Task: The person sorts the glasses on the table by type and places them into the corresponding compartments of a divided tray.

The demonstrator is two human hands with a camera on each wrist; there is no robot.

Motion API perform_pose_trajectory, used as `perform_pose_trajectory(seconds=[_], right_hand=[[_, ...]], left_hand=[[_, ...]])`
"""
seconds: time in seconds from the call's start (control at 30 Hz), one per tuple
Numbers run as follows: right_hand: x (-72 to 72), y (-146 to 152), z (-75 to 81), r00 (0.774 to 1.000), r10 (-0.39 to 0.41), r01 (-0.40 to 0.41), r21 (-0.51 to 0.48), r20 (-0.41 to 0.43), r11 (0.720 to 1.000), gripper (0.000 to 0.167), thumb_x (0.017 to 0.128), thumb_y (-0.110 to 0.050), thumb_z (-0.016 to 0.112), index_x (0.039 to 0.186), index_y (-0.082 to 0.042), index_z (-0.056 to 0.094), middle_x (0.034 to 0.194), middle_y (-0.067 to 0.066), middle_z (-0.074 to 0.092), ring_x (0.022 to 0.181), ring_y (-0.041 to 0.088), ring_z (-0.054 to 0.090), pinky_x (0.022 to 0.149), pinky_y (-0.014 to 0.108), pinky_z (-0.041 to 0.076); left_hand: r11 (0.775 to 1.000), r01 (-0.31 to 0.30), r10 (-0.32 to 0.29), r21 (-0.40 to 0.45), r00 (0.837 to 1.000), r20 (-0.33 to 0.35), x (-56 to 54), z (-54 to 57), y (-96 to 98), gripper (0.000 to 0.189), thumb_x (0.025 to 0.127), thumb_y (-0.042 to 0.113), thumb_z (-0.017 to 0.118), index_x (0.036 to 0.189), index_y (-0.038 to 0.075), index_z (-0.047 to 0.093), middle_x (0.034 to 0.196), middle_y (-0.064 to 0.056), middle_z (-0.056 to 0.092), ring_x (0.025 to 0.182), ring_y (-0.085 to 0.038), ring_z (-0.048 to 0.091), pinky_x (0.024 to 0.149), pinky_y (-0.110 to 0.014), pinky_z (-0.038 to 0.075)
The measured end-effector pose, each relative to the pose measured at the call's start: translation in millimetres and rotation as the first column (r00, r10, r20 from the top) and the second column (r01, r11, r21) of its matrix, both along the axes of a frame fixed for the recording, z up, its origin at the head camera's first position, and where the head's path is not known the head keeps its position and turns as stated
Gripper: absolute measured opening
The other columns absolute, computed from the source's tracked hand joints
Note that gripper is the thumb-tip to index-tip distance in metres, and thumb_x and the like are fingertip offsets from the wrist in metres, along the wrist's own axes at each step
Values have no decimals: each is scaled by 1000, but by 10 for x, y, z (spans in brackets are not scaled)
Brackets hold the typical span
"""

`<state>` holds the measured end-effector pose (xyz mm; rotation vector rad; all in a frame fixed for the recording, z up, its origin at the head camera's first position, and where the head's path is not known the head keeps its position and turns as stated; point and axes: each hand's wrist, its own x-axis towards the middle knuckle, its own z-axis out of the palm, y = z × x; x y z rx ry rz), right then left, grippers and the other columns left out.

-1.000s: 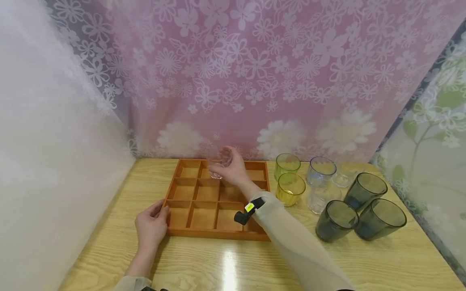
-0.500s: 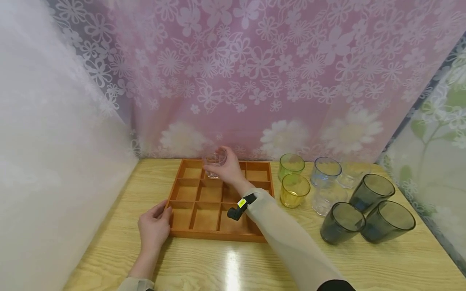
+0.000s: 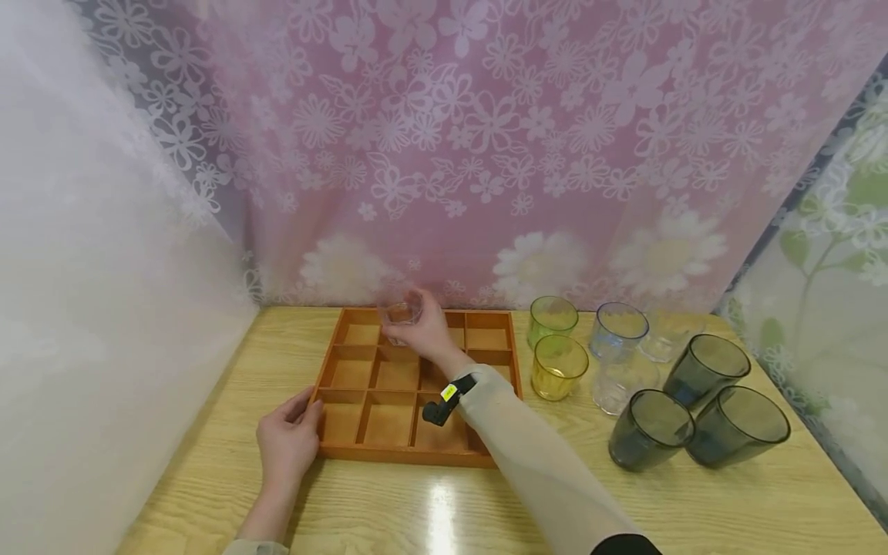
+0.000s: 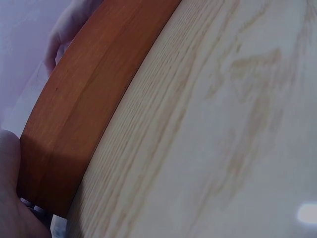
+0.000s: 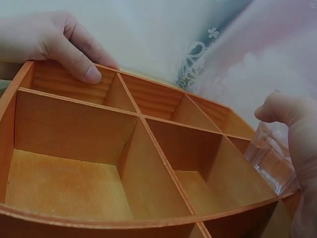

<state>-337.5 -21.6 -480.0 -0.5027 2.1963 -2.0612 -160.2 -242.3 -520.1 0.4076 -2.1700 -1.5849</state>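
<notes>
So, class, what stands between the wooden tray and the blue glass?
In the head view, the green glass stands between the wooden tray and the blue glass, with the yellow glass just in front of the green one.

Screened off like a booth (home or studio, impossible to tell): enclosed at left, back and right by a white sheet (image 3: 104,270), pink floral curtain (image 3: 444,154) and leaf-patterned sheet (image 3: 832,262), around a wood-grain tabletop (image 3: 368,501).

wooden divided tray (image 3: 405,456): one | clear glasses (image 5: 269,163): three | smoky-grey glasses (image 3: 645,443): three | green glass (image 3: 551,324): one | yellow glass (image 3: 558,370): one | blue-rimmed glass (image 3: 616,333): one | hands (image 3: 286,445): two
</notes>
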Motion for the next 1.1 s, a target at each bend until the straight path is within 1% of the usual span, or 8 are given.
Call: perform_pose_trajectory(seconds=[0.13,0.27,0.33,0.43,0.6,0.7,0.93,1.1], right_hand=[[-12,9,11,1000,-5,5,18,9,1000,96,84,-2,90,161,2,32,163,22,38,149,33,39,111,47,49],[-27,34,-2,998,-31,37,114,-55,993,99,81,-7,94,160,3,35,160,23,43,147,33,43,117,44,43],[-29,46,-6,997,-31,40,138,-71,990,100,80,-8,95,160,3,34,159,23,44,147,33,44,117,43,42],[-27,64,-4,996,-34,49,183,-82,982,101,80,-8,95,160,3,34,159,23,44,146,33,44,117,43,43],[-16,95,33,994,-42,67,258,-100,964,101,79,-11,96,160,3,36,158,23,46,143,38,46,114,48,46],[-14,116,43,994,-30,57,268,-101,962,103,79,-12,97,160,3,35,158,23,45,143,40,47,113,50,46],[1,161,52,995,2,25,268,-99,963,106,78,-17,97,161,2,35,160,23,43,143,39,46,112,47,47],[69,235,107,996,-11,33,254,-89,967,107,78,-20,98,162,-2,35,160,21,43,144,38,45,115,50,44]], left_hand=[[1000,9,-9,2,1000,-12,-4,10,11,27,99,1,73,126,-5,74,122,-26,72,112,-34,69,78,-9,53],[1000,13,-13,1,1000,-16,-8,26,25,27,99,0,72,126,-6,74,123,-27,71,112,-34,69,78,-9,53],[1000,9,-9,-3,1000,-18,-9,30,32,27,99,-1,72,125,-6,74,122,-27,72,112,-35,69,78,-9,53],[1000,5,-5,-6,1000,-20,-11,29,43,27,99,-2,72,125,-6,74,121,-27,72,111,-35,70,77,-9,53],[1000,3,-3,-8,1000,-21,-18,19,56,27,99,-2,72,125,-6,74,121,-28,72,111,-35,70,77,-9,53],[1000,2,-3,-7,1000,-15,-18,16,58,27,99,-1,72,126,-6,74,121,-28,72,112,-36,69,77,-8,53],[1000,-3,3,-4,1000,13,3,13,42,29,99,1,72,127,-4,74,122,-26,72,113,-34,69,78,-8,52],[1000,-11,12,-29,1000,10,9,-6,15,29,99,2,73,127,-5,74,120,-26,73,112,-34,70,77,-8,52]])
